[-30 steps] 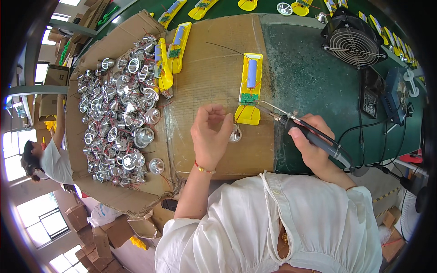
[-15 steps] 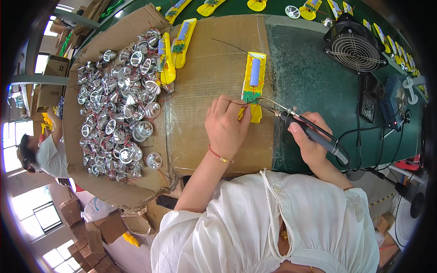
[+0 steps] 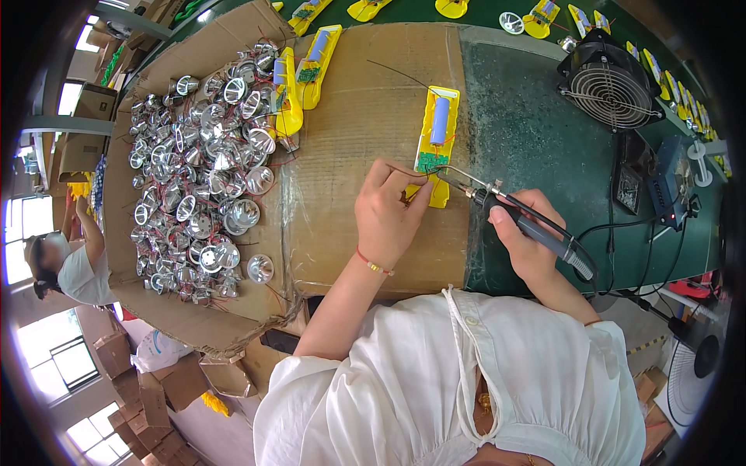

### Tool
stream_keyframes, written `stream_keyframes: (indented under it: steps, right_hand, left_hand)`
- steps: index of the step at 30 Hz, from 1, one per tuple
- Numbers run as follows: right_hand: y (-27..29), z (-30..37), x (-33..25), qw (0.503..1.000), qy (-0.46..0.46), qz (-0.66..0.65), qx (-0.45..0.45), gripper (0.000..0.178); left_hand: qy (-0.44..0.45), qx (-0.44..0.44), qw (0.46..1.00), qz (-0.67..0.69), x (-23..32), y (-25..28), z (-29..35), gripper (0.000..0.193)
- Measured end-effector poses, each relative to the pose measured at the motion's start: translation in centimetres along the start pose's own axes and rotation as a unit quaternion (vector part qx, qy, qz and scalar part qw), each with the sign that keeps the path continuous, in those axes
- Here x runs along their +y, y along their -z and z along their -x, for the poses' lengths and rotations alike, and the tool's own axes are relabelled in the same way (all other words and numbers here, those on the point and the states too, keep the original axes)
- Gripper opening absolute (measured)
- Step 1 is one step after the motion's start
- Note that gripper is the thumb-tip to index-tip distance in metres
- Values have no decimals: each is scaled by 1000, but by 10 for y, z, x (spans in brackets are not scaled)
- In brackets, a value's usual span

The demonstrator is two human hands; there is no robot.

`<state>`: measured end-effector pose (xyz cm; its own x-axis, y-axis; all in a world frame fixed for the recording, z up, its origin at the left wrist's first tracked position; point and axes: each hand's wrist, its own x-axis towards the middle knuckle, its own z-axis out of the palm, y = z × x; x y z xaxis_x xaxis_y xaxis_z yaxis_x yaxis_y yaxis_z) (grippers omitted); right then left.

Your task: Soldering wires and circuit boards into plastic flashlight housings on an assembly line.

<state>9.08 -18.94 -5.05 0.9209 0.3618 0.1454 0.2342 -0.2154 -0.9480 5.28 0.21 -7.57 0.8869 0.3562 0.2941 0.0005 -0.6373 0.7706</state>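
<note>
A yellow plastic housing [image 3: 440, 196] lies on the cardboard sheet in front of me, holding a blue cylindrical battery [image 3: 440, 116] and a small green circuit board [image 3: 428, 161]. My left hand [image 3: 387, 203] is at the board's left side, its fingers pinched on a thin reddish-brown wire [image 3: 406, 170] that runs to the board. In my right hand [image 3: 532, 237] is a soldering iron [image 3: 536, 231] with a thin metal feed tube along it. The iron's tip and the tube's end meet at the board's lower right edge; the exact contact is too small to make out.
At left, a cardboard box [image 3: 225, 330] holds many silver reflector cups [image 3: 198, 175] with red wires. Two more yellow housings [image 3: 317, 74] lie at its far right edge. A black fan [image 3: 610, 89] and a blue soldering station [image 3: 670, 182] stand right. A co-worker [image 3: 81, 260] is beyond the box.
The view has shifted slightly. Both hands keep their grips at the board, the left tilting a little. The co-worker at far left has raised an arm toward something yellow.
</note>
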Motion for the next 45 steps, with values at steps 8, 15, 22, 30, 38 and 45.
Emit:
stream_keyframes:
  steps: [8, 15, 22, 30, 38, 45]
  right_hand:
    - [7, 8, 5, 998, 67, -17, 9, 14]
    - [9, 8, 1, 996, 85, -8, -5, 14]
    - [4, 8, 7, 998, 60, 9, 10, 14]
    - [13, 11, 9, 997, 68, -32, 33, 16]
    - [39, 11, 28, 981, 44, -97, 160, 14]
    - [58, 26, 53, 985, 61, -18, 157, 17]
  left_hand:
    - [-1, -3, 1000, 5, -2, 2, 1, 10]
    - [-3, 14, 1000, 20, 0, 2, 2, 12]
    - [-171, 31, 967, -186, -1, 0, -2, 12]
    - [-89, 20, 995, -47, -1, 0, -1, 14]
    - [-18, -15, 945, -328, 20, -5, -15, 41]
    - [58, -70, 962, -259, 17, 8, -18, 37]
